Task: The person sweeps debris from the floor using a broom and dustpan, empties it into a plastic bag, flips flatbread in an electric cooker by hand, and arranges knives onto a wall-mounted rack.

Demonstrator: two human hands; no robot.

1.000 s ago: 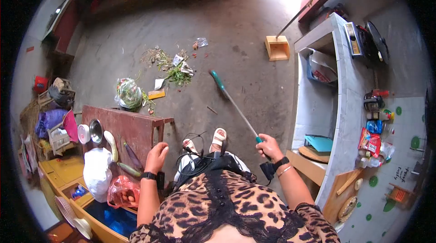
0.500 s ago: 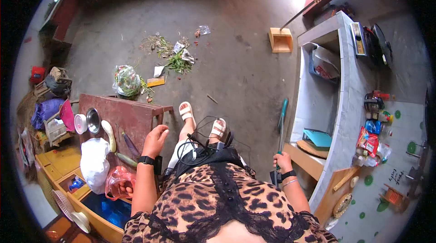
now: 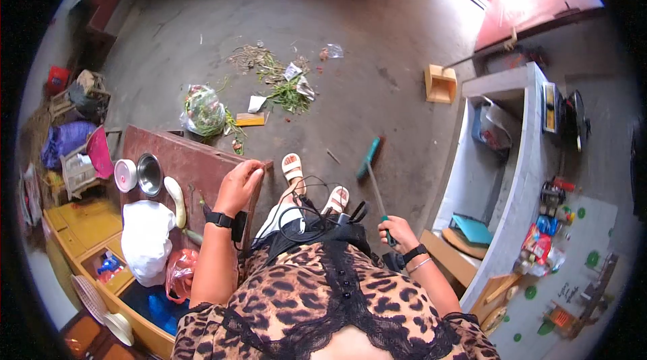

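Observation:
My right hand [image 3: 399, 233] is closed round the green grip of a short-handled broom [image 3: 377, 190]. Its green head [image 3: 369, 158] with dark bristles is down at the floor, in front of my right foot. My left hand [image 3: 238, 188] is held over the near right end of the dark red wooden table [image 3: 182, 151]. Nothing shows in it, and its fingers are loosely stretched. Ahead on the floor lies a heap of green stalks and leaves [image 3: 290, 96] with scraps of paper. A clear plastic bag of vegetable scraps [image 3: 203, 112] rests to its left.
A wooden dustpan [image 3: 441, 84] with a long handle stands by the tiled counter [image 3: 519, 151] on the right. White cloth [image 3: 145, 242], a red plastic bag [image 3: 180, 272] and a steel bowl [image 3: 149, 174] are at my left. Cables [image 3: 303, 208] hang at my waist.
My right hand has swung the broom forward and inward, bringing its head from beside the counter toward the middle floor. My left hand has shifted slightly, and the view has turned.

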